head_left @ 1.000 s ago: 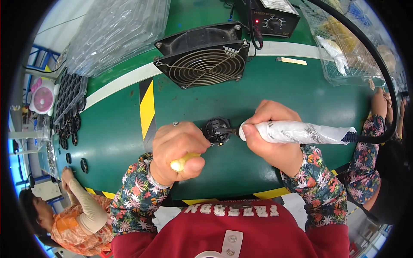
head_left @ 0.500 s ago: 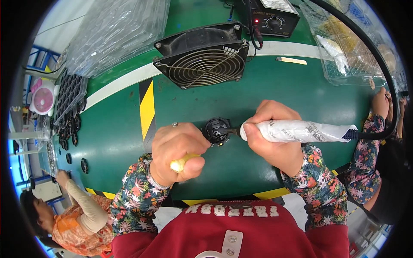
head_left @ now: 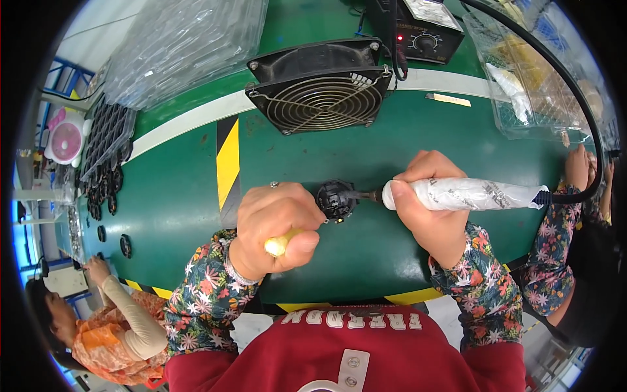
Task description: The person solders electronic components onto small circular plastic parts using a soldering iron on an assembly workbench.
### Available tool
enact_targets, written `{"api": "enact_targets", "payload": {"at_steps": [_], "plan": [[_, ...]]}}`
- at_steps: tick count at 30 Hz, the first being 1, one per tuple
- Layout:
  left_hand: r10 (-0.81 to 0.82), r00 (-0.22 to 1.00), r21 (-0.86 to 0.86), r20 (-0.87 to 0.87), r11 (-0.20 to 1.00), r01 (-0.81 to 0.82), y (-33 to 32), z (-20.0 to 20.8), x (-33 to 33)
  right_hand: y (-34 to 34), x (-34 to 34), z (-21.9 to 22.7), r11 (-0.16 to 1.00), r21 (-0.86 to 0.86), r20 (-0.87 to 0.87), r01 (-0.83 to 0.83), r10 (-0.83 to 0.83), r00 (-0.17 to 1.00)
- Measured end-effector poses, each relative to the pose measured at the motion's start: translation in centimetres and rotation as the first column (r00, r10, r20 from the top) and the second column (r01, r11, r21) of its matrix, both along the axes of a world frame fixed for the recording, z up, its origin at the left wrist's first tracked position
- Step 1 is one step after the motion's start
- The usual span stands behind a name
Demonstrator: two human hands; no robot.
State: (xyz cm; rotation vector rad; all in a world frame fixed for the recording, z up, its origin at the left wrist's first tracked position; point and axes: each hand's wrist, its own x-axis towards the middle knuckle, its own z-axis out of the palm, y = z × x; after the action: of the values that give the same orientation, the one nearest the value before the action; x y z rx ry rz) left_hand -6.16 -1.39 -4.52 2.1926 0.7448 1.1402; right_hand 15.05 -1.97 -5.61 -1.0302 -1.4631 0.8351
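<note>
My right hand is closed round a soldering iron whose handle is wrapped in white printed sheeting. Its dark tip points left and lies over a small round black part on the green bench; whether it touches is hard to tell. My left hand is closed just left of that part, gripping a slim thing with a pale yellow end. The fist hides most of this thing, so its kind does not show. The left fingertips are at the part's lower left edge.
A black fan with a wire guard stands beyond my hands. Behind it is a black control box with a dial. The iron's black cable arcs down on the right. Clear trays and more black parts are left; co-workers sit both sides.
The soldering iron has drawn slightly to the right with my right hand, its tip still over the black part. My left hand keeps its hold. The whole view has shifted a little.
</note>
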Motion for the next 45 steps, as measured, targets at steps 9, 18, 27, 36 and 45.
{"api": "enact_targets", "payload": {"at_steps": [9,18,27,36,45], "plan": [[-0.01,1.0,0.003,0.021,1.0,0.01,0.05,-0.02,0.14,-0.25,0.19,0.25,0.998,-0.03,0.042,-0.057,0.058,0.997],[-0.01,1.0,0.0,0.023,1.0,0.01,0.15,-0.16,0.23,-0.36,0.3,0.53,0.998,-0.03,0.099,-0.063,0.066,0.993],[-0.017,0.995,0.091,0.1,0.996,0.008,0.47,-0.65,0.49,-0.52,0.1,0.87,0.993,0.047,0.186,-0.107,0.097,0.978],[-0.005,0.995,0.088,0.1,0.996,-0.004,0.46,-0.55,0.52,-0.46,0.26,0.74,0.995,0.057,0.201,-0.086,0.073,0.977],[-0.016,0.994,0.092,0.111,0.996,0.006,0.61,-0.57,0.48,-0.44,0.03,0.46,0.999,-0.035,0.059,-0.029,0.031,0.998]]}}
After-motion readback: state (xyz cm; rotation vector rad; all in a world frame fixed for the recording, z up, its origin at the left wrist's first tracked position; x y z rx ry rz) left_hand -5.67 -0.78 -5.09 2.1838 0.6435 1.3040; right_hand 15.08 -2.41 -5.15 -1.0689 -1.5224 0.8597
